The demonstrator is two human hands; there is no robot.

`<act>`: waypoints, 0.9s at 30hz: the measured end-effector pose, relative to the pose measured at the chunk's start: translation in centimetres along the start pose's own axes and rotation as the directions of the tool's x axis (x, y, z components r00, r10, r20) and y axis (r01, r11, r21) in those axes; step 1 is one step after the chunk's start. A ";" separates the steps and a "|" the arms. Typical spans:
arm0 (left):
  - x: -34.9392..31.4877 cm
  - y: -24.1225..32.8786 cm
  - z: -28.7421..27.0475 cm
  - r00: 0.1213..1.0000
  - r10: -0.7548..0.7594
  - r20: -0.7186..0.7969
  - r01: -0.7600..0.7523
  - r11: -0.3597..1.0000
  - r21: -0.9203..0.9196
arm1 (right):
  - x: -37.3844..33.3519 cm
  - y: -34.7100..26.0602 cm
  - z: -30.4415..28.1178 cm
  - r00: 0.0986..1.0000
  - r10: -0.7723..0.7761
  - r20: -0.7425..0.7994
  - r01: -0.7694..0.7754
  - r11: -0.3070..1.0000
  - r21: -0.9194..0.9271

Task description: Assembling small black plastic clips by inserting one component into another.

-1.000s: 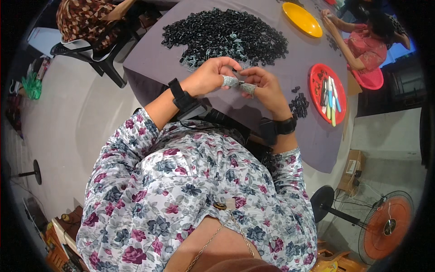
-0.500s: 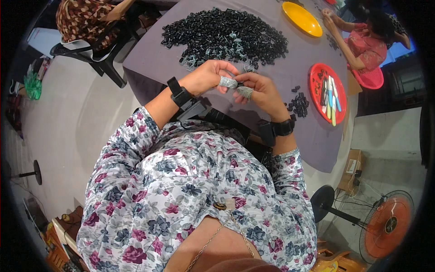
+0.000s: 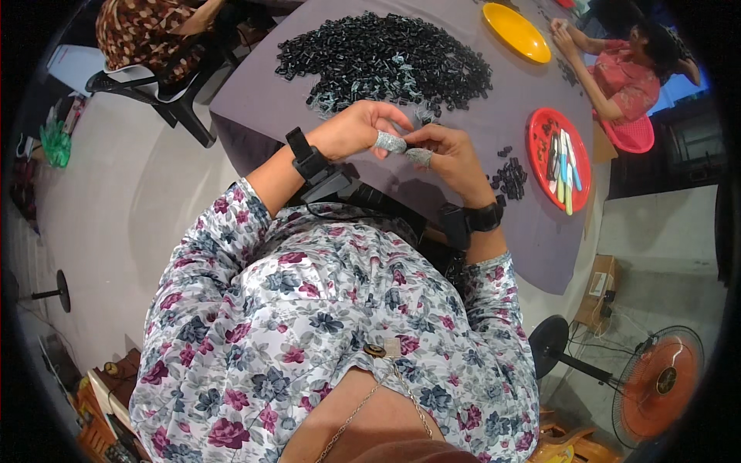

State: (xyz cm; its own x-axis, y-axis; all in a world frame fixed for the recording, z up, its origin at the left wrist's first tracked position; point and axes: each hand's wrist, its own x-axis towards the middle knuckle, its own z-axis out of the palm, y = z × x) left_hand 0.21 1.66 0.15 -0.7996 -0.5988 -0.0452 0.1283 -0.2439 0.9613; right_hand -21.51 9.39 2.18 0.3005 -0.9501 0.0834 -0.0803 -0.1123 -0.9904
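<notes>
My left hand (image 3: 361, 127) and my right hand (image 3: 448, 154) meet over the near edge of a grey-purple table (image 3: 255, 92). Silver tape wraps the thumb tips of both hands. Together they pinch a small black part (image 3: 407, 146) between the fingertips. A wide heap of small black parts (image 3: 386, 58) lies on the table just beyond my hands. A smaller cluster of black parts (image 3: 508, 176) sits to the right of my right hand. Both wrists carry black bands.
A red plate (image 3: 557, 158) with coloured sticks lies to the right, a yellow plate (image 3: 515, 32) further back. Another person in a red top (image 3: 625, 73) works at the far right. A black chair (image 3: 166, 96) stands left, a standing fan (image 3: 656, 382) at lower right.
My hands have stayed at the table edge and shifted only slightly, the fingers working the small black part between them.
</notes>
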 end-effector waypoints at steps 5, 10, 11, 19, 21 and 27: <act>0.1 0.1 0.1 0.999 0.008 0.051 -0.007 1.000 -0.019 | -0.2 -1.2 0.2 0.986 0.122 0.112 -0.133 0.986 0.101; 0.0 -0.1 0.0 0.996 -0.069 0.050 0.074 0.992 -0.104 | -0.2 -0.9 0.6 0.970 0.166 0.177 -0.193 0.970 0.148; 0.1 -0.2 0.1 0.996 -0.079 0.041 0.083 0.990 -0.114 | -0.2 -0.7 0.7 0.975 0.162 0.148 -0.185 0.971 0.150; 0.6 -0.6 0.8 0.993 -0.055 -0.102 0.044 0.993 -0.108 | 0.6 1.6 1.3 0.981 -0.162 -0.104 0.127 0.950 -0.286; 0.6 -0.5 0.9 0.992 -0.052 -0.113 0.039 0.992 -0.117 | 0.3 1.1 1.3 0.979 -0.176 -0.102 0.124 0.913 -0.389; 0.5 -1.0 0.3 0.995 -0.039 -0.089 0.037 0.999 -0.029 | -0.3 -0.7 2.6 0.947 -0.321 -0.022 0.167 0.548 -0.820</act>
State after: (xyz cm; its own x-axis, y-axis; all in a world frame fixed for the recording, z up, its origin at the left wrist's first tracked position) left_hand -0.50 1.82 -0.75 -0.7485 -0.6544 -0.1072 0.1154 -0.2877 0.9508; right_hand -19.08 10.48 2.60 0.2895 -0.8699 0.3993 -0.7731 -0.4585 -0.4382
